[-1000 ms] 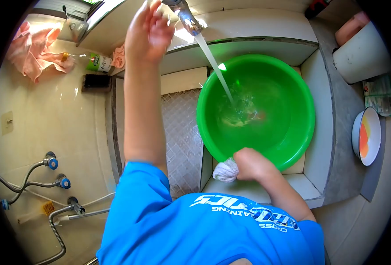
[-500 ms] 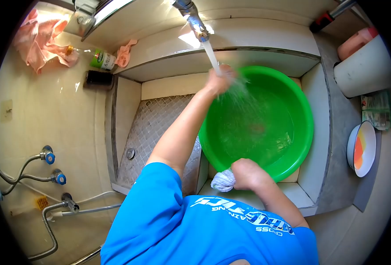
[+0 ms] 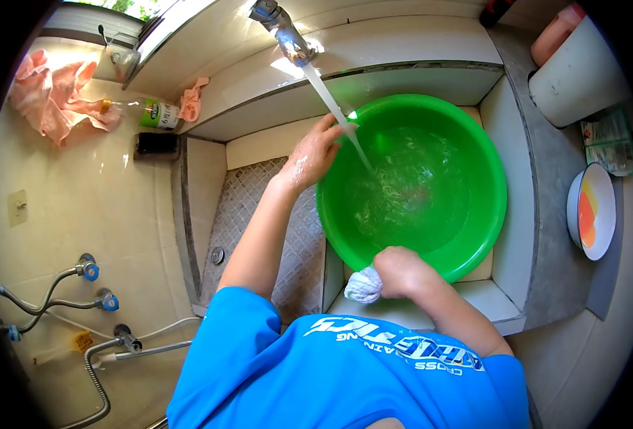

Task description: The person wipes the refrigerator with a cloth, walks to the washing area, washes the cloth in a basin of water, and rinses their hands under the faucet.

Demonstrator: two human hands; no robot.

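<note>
Water runs from the faucet [image 3: 291, 44] into a green basin [image 3: 499, 187], which holds water with a rippled surface. My left hand [image 3: 312, 155] is wet, at the basin's upper left rim beside the stream, its fingers apart and nothing in it. Near the basin's lower rim, my right hand [image 3: 401, 272] is closed round a bunched white cloth [image 3: 364, 285]. The cloth sticks out to the left of the fist, outside the basin. A faint reddish patch shows in the water, too blurred to make out.
The basin stands in a tiled sink [image 3: 511, 236] with a drain [image 3: 218, 255] on the left. A bottle [image 3: 160, 114], black brush [image 3: 157, 146] and pink cloth [image 3: 55, 96] lie at the upper left. On the right are a white container [image 3: 581, 75] and a bowl [image 3: 602, 214].
My left hand rose beside the faucet earlier, then passed through the stream and splashed water. Now it has drawn back left to the rim. My right hand has kept the white cloth.
</note>
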